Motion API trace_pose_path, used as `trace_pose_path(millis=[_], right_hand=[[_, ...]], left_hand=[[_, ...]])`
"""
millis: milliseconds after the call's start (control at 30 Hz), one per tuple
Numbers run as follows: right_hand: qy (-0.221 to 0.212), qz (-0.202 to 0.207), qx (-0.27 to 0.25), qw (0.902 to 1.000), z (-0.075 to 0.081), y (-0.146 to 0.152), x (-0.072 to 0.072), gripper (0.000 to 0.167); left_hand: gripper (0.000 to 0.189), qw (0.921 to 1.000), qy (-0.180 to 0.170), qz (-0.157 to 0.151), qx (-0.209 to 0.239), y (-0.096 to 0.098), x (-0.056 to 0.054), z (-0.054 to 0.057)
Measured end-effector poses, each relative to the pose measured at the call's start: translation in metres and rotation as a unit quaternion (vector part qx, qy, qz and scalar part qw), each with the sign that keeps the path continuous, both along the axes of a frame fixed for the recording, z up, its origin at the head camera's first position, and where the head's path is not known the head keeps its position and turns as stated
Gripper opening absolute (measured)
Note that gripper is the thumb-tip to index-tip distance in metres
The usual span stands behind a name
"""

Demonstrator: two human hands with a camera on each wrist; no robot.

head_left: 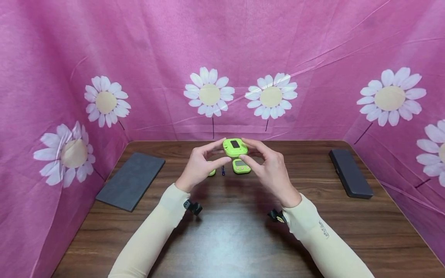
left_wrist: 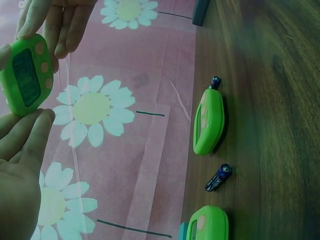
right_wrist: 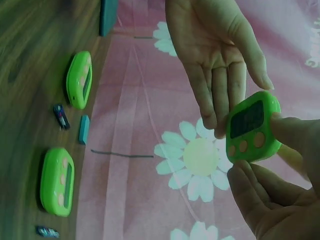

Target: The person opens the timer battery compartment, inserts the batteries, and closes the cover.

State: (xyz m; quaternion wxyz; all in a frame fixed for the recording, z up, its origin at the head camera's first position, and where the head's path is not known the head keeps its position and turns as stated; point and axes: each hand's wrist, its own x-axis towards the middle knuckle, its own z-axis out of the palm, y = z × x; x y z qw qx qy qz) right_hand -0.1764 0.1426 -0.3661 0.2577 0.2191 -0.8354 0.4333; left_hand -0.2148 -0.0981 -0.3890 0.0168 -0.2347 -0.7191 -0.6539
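Observation:
Both hands hold a lime-green digital timer point(head_left: 235, 148) up above the far part of the table. My left hand point(head_left: 201, 164) pinches its left side between thumb and fingers, and my right hand point(head_left: 271, 168) pinches the right side. A dark rectangle shows on the face turned to the head view. In the wrist views the opposite face has a dark display and three peach buttons. Beneath, a second green timer point(head_left: 241, 166) lies on the table. A third timer point(head_left: 212, 173) is mostly hidden behind the left hand. Between those two lies a dark blue battery point(left_wrist: 218, 178).
Another battery point(left_wrist: 215, 83) lies beyond one timer. A small teal block point(right_wrist: 84, 129) is near the table's back edge. At left lies a flat dark grey board point(head_left: 132, 180); at right, a long dark case point(head_left: 350, 173). A pink flowered curtain point(head_left: 240, 46) surrounds the table.

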Motion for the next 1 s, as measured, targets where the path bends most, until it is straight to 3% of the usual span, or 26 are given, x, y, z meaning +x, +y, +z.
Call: trace_pose_path(millis=[200,433,733,867,1000], right_hand=[[0.033,0.010,0.039,0.9986,0.0015,0.0001,0.0014,0.045],[0.042,0.014,0.068,0.9967,0.0026,-0.0002,0.0034,0.047],[0.080,-0.006,0.107,0.9910,-0.0021,-0.0006,0.0019,0.051],[0.075,-0.005,0.095,0.9926,-0.0017,0.0000,0.0005,0.053],[0.043,0.004,0.078,0.9960,-0.0008,0.0010,0.0004,0.053]], left_hand=[[0.061,0.9999,0.011,-0.001,-0.013,-0.0023,0.0003,-0.0004],[0.060,0.9995,0.014,-0.002,-0.028,-0.0026,-0.0005,-0.0003],[0.066,0.9990,0.024,0.001,-0.038,-0.0010,-0.0010,-0.0021],[0.067,0.9987,0.029,0.003,-0.042,-0.0005,-0.0001,-0.0014],[0.068,0.9984,0.031,0.006,-0.047,0.0000,0.0010,-0.0018]])
